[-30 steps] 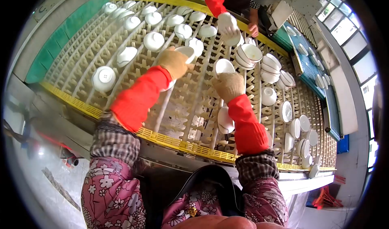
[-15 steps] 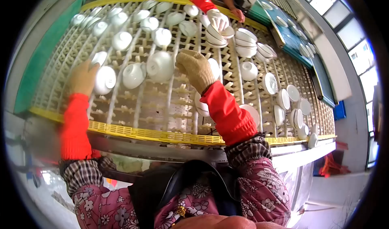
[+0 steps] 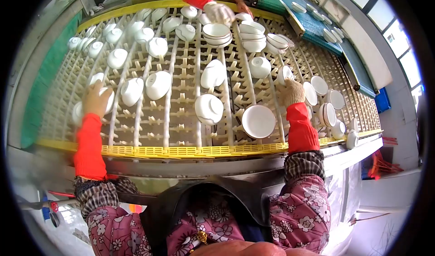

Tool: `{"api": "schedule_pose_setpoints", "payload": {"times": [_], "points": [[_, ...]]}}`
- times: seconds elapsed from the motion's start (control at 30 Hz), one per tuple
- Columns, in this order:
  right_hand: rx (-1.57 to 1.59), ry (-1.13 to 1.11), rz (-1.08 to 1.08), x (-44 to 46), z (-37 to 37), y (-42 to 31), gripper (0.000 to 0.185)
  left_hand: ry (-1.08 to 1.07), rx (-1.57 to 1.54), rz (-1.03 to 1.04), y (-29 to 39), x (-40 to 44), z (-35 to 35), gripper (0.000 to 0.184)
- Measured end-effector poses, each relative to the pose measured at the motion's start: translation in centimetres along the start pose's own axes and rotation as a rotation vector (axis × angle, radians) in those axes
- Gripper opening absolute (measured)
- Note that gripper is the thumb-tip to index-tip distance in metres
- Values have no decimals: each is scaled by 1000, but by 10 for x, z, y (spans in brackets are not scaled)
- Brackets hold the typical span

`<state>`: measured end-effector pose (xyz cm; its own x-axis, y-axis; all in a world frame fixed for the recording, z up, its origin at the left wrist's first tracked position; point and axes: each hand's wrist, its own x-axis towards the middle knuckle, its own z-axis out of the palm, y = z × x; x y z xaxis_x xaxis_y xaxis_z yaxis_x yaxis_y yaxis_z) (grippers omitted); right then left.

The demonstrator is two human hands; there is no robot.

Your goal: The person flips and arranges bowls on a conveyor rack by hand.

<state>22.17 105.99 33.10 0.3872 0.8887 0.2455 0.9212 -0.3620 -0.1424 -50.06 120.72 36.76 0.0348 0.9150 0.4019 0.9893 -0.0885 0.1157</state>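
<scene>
**Main danger: slips, knocks and chipped edges**

At one end, a small white bowl (image 3: 284,73), tilted on the pegged rack (image 3: 167,120), right against the fingers of the right hand (image 3: 291,92). Fingers bent, partly closed near its edge; impossible to tell how firm a hold, if any. Likely trouble: a slip of smooth glaze through gloved fingers, or a clip against the upright dish (image 3: 310,93) just beside, through turning the wrist too wide.

At the other end, a white bowl (image 3: 110,102) partly under the left hand (image 3: 96,97), with a farther bowl (image 3: 96,78) at the fingertips. Fingers loosely spread, half open; cannot tell whether gripping or merely touching. Possible here: one bowl pushed into the other by reaching too far. Hands well apart, so hard to watch both.

Between them, a wide bowl (image 3: 258,121), open side showing, near the yellow edge strip (image 3: 204,151); exposed to a low sweep of the red right sleeve (image 3: 302,129).

Beyond, a nested stack (image 3: 217,37), just by the white-gloved hand (image 3: 220,14) of a person opposite. Could topple from an uneven press. Close beside, a second stack (image 3: 252,43), equally at risk from any bump.
</scene>
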Motion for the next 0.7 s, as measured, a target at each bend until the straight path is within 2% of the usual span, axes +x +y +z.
{"api": "schedule_pose_setpoints", "payload": {"times": [0.07,0.17,0.27,0.3,0.33,0.37,0.43,0.47,0.53,0.57,0.63,0.7], "points": [[123,-26,33,-13,-12,-21,44,-38,102,0,12,-7,-5,70],[311,-60,22,-34,-33,-50,45,-147,154,92,78,-19,-55,72],[297,-147,-235,-51,-50,-78,38,63,-167,370,144,-43,-65,70],[231,-152,-381,-50,-59,-93,31,18,-346,388,157,-44,-50,70],[165,-157,-529,-45,-64,-106,25,-97,-417,378,188,-54,-64,73],[330,151,-786,-42,-46,-112,19,-74,-368,424,210,-61,-51,71],[24,-74,-963,-23,-42,-135,21,-48,-357,649,248,-61,-53,66],[-137,-183,-1046,-14,-41,-146,23,-132,-320,708,268,-61,-57,66],[-412,-347,-1110,-1,-26,-166,28,-293,-247,811,302,-59,-62,65],[-551,-430,-1137,4,-18,-172,31,-285,-248,860,312,-58,-58,61],[-623,-484,-1146,7,-8,-180,30,-274,-246,954,323,-54,-37,54],[-671,-495,-1185,11,0,-180,27,-178,-285,832,320,-47,5,53]]}}
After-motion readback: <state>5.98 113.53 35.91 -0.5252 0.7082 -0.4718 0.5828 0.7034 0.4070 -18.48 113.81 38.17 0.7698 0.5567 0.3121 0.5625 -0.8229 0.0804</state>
